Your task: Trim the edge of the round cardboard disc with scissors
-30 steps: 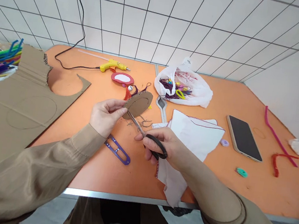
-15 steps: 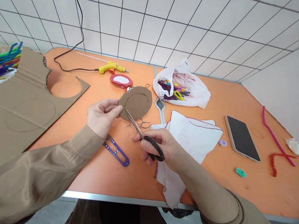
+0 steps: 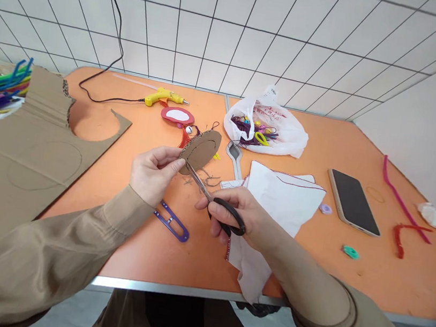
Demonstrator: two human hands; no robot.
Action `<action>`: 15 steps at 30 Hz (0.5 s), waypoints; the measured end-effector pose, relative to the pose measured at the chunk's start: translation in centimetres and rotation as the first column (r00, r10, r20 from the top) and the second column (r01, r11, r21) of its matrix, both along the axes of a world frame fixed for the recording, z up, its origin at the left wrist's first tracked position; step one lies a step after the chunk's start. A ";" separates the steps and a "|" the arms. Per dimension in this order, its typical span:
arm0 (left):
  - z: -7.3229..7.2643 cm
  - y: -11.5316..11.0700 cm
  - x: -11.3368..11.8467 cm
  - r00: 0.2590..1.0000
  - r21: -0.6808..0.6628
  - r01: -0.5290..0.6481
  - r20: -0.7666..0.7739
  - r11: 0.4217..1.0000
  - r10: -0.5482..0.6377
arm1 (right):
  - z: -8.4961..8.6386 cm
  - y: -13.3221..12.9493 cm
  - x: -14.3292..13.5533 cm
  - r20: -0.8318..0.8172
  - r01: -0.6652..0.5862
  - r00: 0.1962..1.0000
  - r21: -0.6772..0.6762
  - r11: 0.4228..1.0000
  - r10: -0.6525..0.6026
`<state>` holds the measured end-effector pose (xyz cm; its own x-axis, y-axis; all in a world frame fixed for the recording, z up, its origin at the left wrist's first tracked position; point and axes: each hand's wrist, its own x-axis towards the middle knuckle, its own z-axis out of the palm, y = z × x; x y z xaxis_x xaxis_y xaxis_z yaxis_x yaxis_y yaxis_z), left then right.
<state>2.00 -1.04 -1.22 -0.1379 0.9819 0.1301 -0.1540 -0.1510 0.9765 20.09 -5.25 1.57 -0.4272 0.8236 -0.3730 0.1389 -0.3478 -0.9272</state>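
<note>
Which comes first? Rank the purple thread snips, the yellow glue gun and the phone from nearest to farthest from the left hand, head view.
1. Purple thread snips, just below the left hand.
2. Yellow glue gun, at the table's back.
3. Phone, far right.

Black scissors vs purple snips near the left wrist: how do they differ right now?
The black scissors are gripped in the right hand, raised off the table, blades at the edge of the cardboard disc held by the left hand; the purple snips lie flat on the orange table, untouched. The scissors have black loop handles and long thin blades; the snips are one purple sprung loop. Both are cutting tools.
</note>
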 end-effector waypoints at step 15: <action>-0.1 -0.1 -0.2 0.999 0.035 0.011 -0.031 0.999 -0.010 | -0.2 -0.1 0.0 0.090 -0.028 0.996 0.068 0.997 0.022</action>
<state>1.77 -1.10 -1.29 -0.1233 0.9779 0.1690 -0.1254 -0.1843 0.9748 20.13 -5.31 1.40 -0.4157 0.8382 -0.3531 0.2300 -0.2788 -0.9324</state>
